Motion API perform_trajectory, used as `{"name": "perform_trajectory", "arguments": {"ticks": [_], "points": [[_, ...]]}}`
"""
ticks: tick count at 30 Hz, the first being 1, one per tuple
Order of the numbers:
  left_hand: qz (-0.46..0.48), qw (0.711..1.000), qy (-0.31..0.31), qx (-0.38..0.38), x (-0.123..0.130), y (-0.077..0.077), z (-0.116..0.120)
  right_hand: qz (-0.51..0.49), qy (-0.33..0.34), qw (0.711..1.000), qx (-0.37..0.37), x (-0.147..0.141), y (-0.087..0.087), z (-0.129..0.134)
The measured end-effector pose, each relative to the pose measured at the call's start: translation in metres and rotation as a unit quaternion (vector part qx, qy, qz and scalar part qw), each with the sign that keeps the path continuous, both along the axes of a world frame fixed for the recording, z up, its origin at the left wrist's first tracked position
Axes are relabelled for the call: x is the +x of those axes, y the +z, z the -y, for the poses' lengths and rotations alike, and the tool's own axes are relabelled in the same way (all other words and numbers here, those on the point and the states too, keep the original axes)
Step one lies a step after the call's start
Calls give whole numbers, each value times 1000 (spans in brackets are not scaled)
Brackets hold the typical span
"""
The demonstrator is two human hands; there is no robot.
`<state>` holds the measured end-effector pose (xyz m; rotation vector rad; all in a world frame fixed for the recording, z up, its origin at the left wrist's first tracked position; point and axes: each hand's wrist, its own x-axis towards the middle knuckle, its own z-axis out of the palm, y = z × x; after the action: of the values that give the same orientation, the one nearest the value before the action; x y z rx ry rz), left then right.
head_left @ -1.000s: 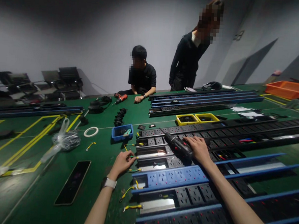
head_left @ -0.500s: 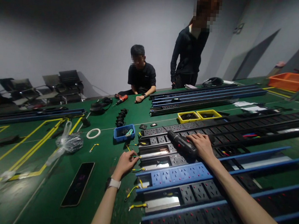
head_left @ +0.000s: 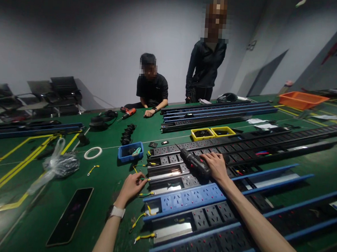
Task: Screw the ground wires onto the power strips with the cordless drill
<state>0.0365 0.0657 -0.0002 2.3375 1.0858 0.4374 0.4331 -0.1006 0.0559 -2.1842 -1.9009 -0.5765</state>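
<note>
At the near end of the power strips, my left hand pinches a short yellow-green ground wire coming from one of them. My fingers hide part of that wire. My right hand is closed around the rear part of a black cordless drill, which lies across the strips and points left and away. Its handle is mostly covered by my hand. Beneath and nearer are a blue power strip and black socket strips. Other ground wires, such as one with a ring terminal, stick out from the strip ends.
A phone, a loose wire, a white ring and a plastic bag lie left. A blue bin and yellow bins stand beyond. Two people are across the green table; one sits near a red drill.
The view has swung a little to the right, so the table's contents sit farther left. The standing person holds a more upright posture. Both my hands keep their places at the wire and drill.
</note>
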Motion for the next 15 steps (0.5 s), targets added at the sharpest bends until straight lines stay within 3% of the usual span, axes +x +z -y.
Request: {"name": "perform_trajectory", "arguments": {"ticks": [15], "points": [[5, 1000, -9, -13, -2, -4, -1, -1, 15, 994, 109, -2, -2, 9]]}}
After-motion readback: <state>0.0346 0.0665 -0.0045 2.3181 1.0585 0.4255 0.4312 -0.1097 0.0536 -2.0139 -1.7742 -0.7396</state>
